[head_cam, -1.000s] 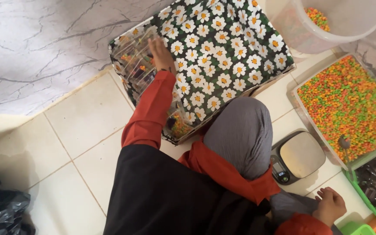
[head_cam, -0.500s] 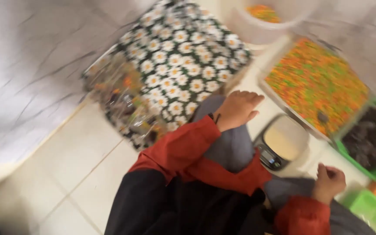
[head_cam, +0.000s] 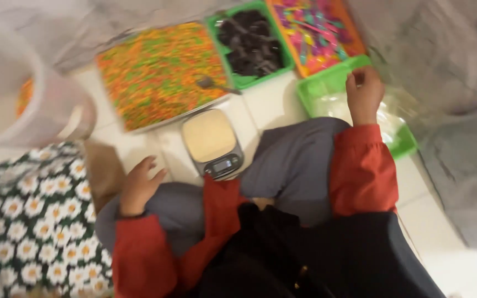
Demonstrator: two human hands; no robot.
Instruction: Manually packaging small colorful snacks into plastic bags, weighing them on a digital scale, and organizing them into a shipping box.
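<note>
- We note the right hand (head_cam: 363, 94) at upper right of the frame, fingers curled in a loose grip over the rim of a light green tray (head_cam: 327, 88); whether it grasps anything we cannot tell.
- Clear plastic bags (head_cam: 390, 118) lie in that tray, blurred and partly covered by the red sleeve.
- The left hand (head_cam: 139, 185) rests at centre left on the grey-clad knee, grip released, fingers spread, holding nothing.
- A small kitchen scale (head_cam: 213, 142) stands on the tiled floor between the hands, just before the knees.
- Beyond it, upper centre: a broad tray of orange and green pieces (head_cam: 158, 74) with a dark scoop (head_cam: 211, 84) lying in it.
- Upper right: a green tray of dark pieces (head_cam: 252, 41), then an orange tray of pink and multicoloured pieces (head_cam: 313, 33), cut off by the top edge.
- Upper left: a pale translucent tub (head_cam: 17, 88), heavily blurred.
- Lower left: a daisy-patterned cloth (head_cam: 23, 221), cut off by the frame.
</note>
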